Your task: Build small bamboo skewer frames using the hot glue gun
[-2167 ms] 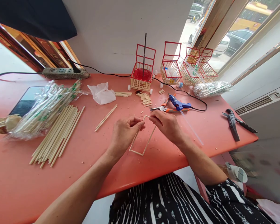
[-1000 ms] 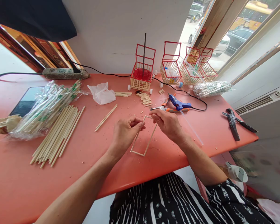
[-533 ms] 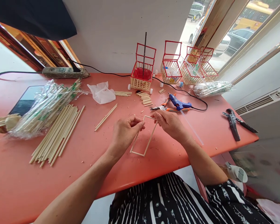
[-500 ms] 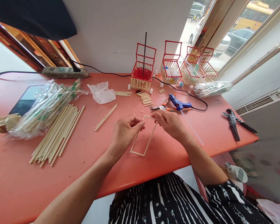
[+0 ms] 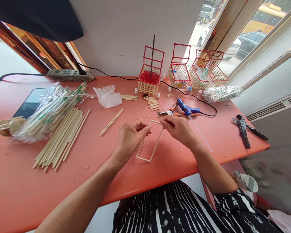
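Observation:
A thin rectangular stick frame [image 5: 148, 145] lies tilted on the red table [image 5: 111, 174], its far end raised between my hands. My left hand [image 5: 130, 137] pinches the frame's left side near the far corner, fingers closed. My right hand [image 5: 178, 130] pinches the far right corner with thumb and forefinger. Just beyond my right hand lie a blue glue gun [image 5: 186, 108] and orange-handled pliers [image 5: 171, 112].
Loose long sticks [image 5: 61, 139] and a plastic-wrapped bundle [image 5: 48, 110] lie at left. Short cut sticks [image 5: 153, 103] and red-and-wood carts [image 5: 150, 76] stand at the back. Black cutters [image 5: 243, 129] rest near the right edge. A power strip [image 5: 70, 75] sits by the wall.
Both hands keep hold of the frame in nearly the same place. The frame's far end shifted slightly between the fingers, and the view moved a little.

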Demonstrator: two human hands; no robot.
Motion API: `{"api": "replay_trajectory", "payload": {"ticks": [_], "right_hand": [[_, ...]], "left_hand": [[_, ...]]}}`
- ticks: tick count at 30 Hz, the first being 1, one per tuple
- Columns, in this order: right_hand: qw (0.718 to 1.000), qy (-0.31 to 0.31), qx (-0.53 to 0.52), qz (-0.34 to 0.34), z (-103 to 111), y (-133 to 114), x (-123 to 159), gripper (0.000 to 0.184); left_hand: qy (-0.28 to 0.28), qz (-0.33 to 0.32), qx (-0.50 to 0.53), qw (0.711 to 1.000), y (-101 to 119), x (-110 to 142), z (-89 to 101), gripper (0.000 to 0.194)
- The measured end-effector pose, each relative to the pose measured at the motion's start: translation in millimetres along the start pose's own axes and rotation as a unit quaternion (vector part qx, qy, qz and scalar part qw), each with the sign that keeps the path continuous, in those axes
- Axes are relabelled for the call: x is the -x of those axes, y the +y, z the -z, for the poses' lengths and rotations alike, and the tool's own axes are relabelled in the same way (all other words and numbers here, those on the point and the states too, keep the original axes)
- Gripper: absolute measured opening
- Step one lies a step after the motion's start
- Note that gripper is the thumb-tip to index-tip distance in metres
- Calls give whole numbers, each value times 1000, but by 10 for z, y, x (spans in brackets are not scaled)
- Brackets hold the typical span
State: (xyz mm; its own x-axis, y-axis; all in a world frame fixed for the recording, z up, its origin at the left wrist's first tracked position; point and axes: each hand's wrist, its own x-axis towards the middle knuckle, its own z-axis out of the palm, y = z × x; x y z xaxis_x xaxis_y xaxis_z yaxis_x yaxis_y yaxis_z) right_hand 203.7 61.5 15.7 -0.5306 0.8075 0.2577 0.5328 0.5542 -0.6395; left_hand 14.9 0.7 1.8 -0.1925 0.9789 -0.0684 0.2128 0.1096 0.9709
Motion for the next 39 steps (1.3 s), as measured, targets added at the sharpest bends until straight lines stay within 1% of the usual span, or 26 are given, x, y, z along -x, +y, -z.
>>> {"api": "replay_trajectory", "payload": {"ticks": [10, 23, 34, 39], "right_hand": [[999, 11, -30, 15, -17, 11, 0, 17], [999, 5, -25, 35, -13, 9, 6, 22], [999, 9, -16, 41, -14, 5, 11, 20], [999, 12, -14, 47, -24, 26, 11, 20]], "left_hand": [[-6, -9, -8, 1000, -20, 2, -2, 14], [-3, -14, -9, 1000, -69, -16, -18, 15], [-3, -15, -26, 1000, -55, -4, -15, 14], [-2, -12, -17, 1000, -75, -10, -17, 14]]}}
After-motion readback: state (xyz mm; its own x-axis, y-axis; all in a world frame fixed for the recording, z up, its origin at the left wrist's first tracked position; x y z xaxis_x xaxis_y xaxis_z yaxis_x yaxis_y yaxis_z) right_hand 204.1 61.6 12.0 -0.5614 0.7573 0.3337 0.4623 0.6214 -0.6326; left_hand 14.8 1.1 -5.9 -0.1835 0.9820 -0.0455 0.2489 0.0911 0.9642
